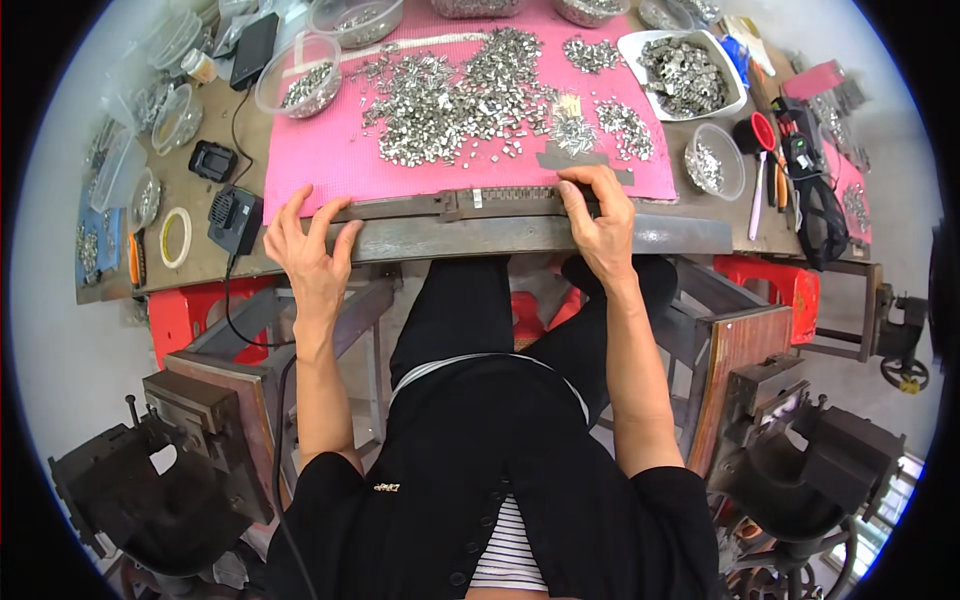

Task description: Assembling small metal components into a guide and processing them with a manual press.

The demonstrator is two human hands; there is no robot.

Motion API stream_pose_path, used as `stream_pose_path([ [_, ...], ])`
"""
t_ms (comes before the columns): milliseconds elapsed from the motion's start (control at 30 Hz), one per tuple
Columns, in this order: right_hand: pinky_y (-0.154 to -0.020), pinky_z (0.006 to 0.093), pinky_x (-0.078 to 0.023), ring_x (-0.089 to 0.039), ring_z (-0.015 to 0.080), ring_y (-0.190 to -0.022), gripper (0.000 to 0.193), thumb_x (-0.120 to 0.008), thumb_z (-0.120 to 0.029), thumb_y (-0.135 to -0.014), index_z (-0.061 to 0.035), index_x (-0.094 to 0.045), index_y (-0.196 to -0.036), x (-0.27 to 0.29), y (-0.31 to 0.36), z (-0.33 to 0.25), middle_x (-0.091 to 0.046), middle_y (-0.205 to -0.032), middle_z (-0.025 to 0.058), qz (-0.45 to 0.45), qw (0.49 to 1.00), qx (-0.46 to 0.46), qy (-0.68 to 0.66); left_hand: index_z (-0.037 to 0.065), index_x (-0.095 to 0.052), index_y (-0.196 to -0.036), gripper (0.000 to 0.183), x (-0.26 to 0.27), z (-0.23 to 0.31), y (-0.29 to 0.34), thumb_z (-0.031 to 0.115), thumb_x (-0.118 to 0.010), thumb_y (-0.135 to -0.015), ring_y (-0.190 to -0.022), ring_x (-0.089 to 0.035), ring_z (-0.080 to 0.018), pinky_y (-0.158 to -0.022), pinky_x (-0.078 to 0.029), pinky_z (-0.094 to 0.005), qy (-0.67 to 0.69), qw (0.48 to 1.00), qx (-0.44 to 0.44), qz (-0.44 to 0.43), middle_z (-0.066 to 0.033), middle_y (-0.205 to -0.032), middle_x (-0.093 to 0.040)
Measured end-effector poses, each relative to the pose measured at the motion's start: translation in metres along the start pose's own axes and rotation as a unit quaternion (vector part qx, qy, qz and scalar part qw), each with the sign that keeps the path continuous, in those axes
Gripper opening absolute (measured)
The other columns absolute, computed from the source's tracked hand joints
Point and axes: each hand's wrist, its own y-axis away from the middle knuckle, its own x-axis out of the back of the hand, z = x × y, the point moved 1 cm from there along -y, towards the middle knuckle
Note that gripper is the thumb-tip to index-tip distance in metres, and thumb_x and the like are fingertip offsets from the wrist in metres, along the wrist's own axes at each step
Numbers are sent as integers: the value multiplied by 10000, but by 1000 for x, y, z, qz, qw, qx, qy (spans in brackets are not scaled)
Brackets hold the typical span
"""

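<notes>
A long, narrow dark metal bar fixture [400, 207] lies across the front of the table, with a small block partway along it and a row of small metal pieces to the right of that block. My left hand [315, 250] straddles the bar's left end between thumb and index finger, its other fingers spread. At the right end, my right hand [605, 220] grips the bar with the thumb on the near side and fingers bent over the far side. Just beyond the right fingers lies a flat grey metal strip [558, 160]. A thick steel rail [460, 239] runs along the table edge.
Loose small metal pieces [430, 110] cover the pink mat [320, 160]. A white tray [735, 90] of metal parts and a clear tub [735, 165] stand right, near tools. A black adapter [235, 215] and tape roll [174, 238] lie left. Machine vises [170, 480] flank my body.
</notes>
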Motion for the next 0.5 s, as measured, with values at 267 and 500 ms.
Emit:
stream_pose_path([
  [267,-797,383,-499,-636,302,-862,131,-705,-9,-880,-9,-678,-1009,3,9,6,-679,-930,124,84,996,10,38,49,-615,-1203,485,23,1,-7,45,-842,-774,-983,-605,-303,-882,-491,-397,157,987,-20,23,-118,-1074,-612],
  [500,-780,385,-485,-621,303,-849,158,-698,6,-864,-14,-671,-1019,0,6,4,-663,-903,124,86,993,40,68,53,-699,-1133,430,15,116,-40,19,-861,-736,-901,-645,-215,-765,-546,-320,318,933,-157,-62,-92,-1019,-631],
])
